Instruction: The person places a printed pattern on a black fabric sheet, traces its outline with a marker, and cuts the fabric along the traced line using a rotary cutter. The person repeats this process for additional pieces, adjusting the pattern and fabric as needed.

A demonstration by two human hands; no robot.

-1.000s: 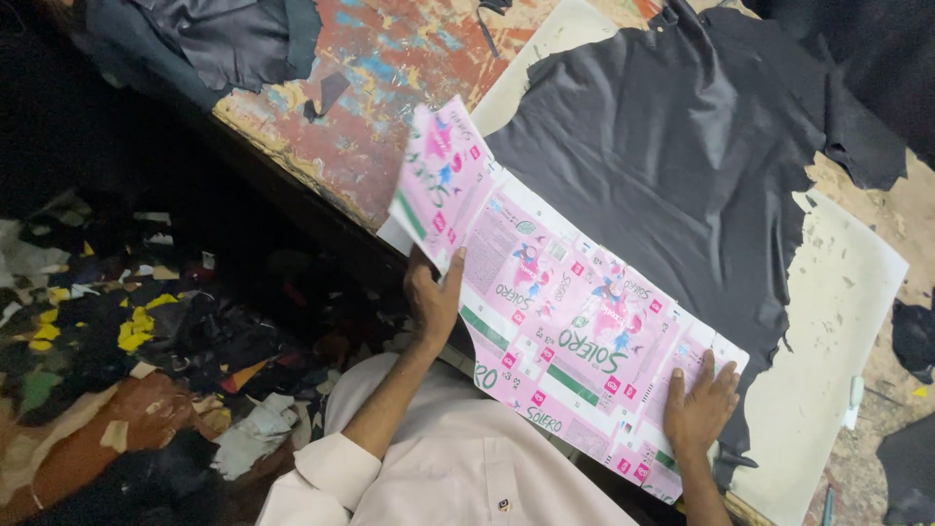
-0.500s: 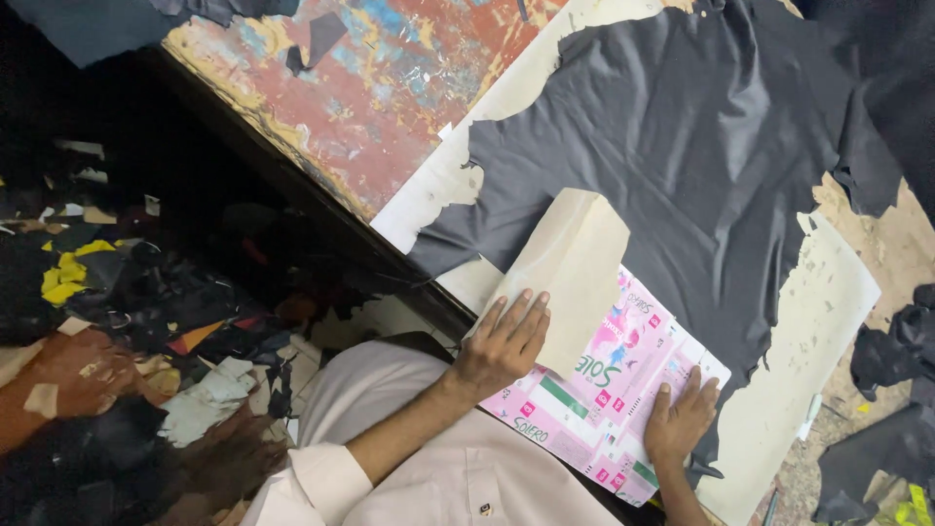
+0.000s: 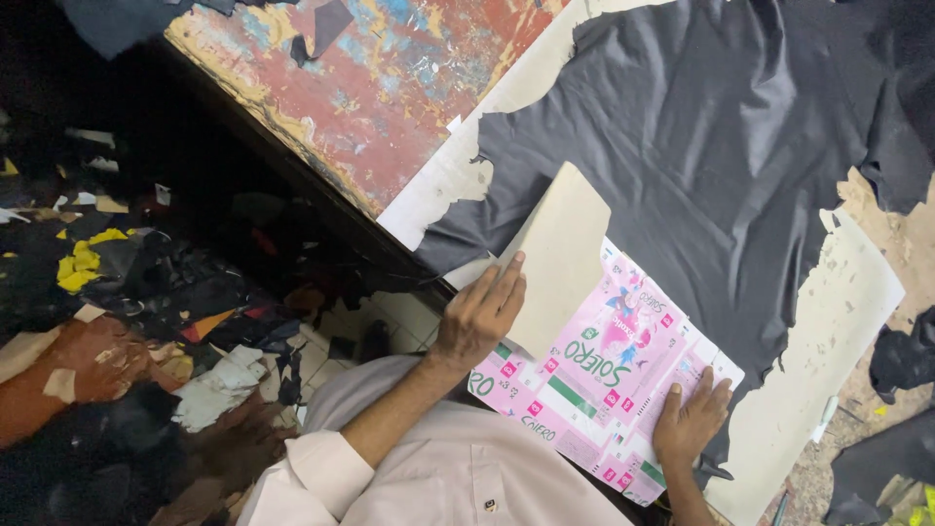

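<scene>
A pink printed cardboard sheet (image 3: 623, 380) lies on a dark grey leather hide (image 3: 721, 166) at the table's near edge. Its left part is folded over, so the plain beige underside (image 3: 560, 253) faces up. My left hand (image 3: 479, 319) grips the lower edge of that folded flap, fingers on top of it. My right hand (image 3: 690, 421) lies flat on the pink sheet's right end, fingers spread. Both arms come from my light pink shirt at the bottom.
A torn off-white paper sheet (image 3: 828, 341) lies under the hide on a worn red-painted table (image 3: 390, 88). Left of the table, the floor holds many leather scraps (image 3: 127, 292) in black, brown and yellow. More dark pieces (image 3: 901, 360) sit at the far right.
The pink sheet lay fully spread a second ago. My left hand has folded its left part over to the right, showing the beige underside. My right hand stayed on the right end.
</scene>
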